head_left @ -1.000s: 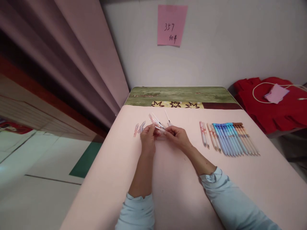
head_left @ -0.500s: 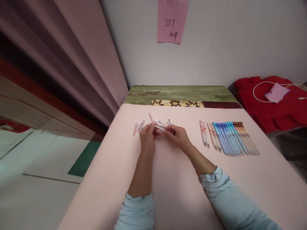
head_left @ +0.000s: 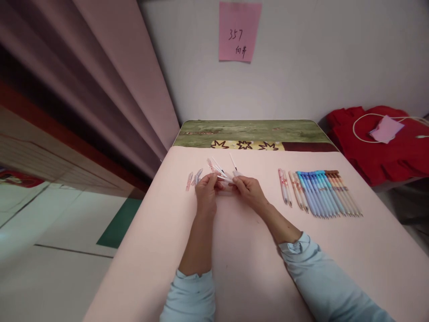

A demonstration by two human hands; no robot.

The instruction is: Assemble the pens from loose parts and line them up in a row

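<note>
My left hand [head_left: 206, 192] pinches the end of a thin white pen refill [head_left: 224, 178]. Close by on the right, my right hand [head_left: 250, 190] has its fingers closed around a translucent pen part, mostly hidden by the fingertips. The refill spans the small gap between both hands; whether it enters that part I cannot tell. Beyond the hands lie more loose white refills [head_left: 217, 164] with dark ends, and a pink patterned clear pen piece [head_left: 210, 164]. Left of my left hand are a few short clear patterned pen pieces [head_left: 189, 181].
On the right, a row of click pens [head_left: 321, 194] in blue, brown and pink lies side by side on the pale pink table cover [head_left: 241, 264]. A red cloth [head_left: 345, 134] with a white cable sits beyond the table's right edge. A curtain [head_left: 127, 67] hangs at left.
My right hand has shifted very slightly right, widening the gap to my left hand a little. The other things lie where they were; the view has tilted slightly.
</note>
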